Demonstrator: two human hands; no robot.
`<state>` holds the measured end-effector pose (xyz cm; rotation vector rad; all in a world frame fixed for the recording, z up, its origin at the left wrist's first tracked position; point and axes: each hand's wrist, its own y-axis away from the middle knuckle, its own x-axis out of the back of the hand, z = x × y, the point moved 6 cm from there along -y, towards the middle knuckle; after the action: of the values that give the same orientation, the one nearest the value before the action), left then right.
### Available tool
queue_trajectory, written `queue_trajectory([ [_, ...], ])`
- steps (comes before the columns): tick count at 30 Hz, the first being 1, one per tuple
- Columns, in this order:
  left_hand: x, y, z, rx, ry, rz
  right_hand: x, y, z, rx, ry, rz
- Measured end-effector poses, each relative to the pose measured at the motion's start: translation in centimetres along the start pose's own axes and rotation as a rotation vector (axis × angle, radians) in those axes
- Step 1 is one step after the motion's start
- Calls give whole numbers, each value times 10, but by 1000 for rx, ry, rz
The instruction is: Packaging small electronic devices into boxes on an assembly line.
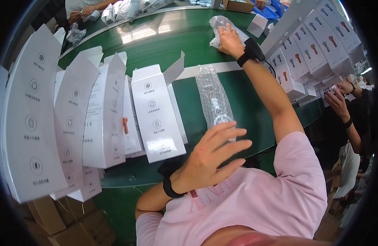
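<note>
My right hand (231,41) reaches far across the green work surface. Its fingers curl over a clear bubble-wrapped package (216,23) lying on the belt; what is inside cannot be made out. Closer to me, a second long bubble-wrapped package (214,92) lies lengthwise on the table. Just over its near end hovers my left hand (209,153), fingers spread, holding nothing. Left of that package stands a white printed box (157,117) with its top flap raised. A black band circles my left wrist, and a black device (253,50) is strapped on my right.
Several tall white boxes (31,119) with raised flaps line the left side. More white boxes (312,45) are stacked at right, near a co-worker's hands (338,98). Across the green belt (156,30) another person's hands (84,12) handle wrapped items. Cardboard cartons (74,225) sit below left.
</note>
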<state>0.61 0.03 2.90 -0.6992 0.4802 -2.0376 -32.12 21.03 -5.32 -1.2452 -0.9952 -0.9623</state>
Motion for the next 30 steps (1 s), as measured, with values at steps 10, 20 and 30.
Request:
queue_trajectory([
  [10, -21, -16, -22, 560, 991, 382, 154, 116, -46, 246, -628, 485],
  [20, -33, -4, -49, 591, 1358, 536, 242, 275, -54, 894, -713, 46],
  [30, -22, -7, -19, 434, 44, 316, 270, 247, -26, 657, -761, 480],
])
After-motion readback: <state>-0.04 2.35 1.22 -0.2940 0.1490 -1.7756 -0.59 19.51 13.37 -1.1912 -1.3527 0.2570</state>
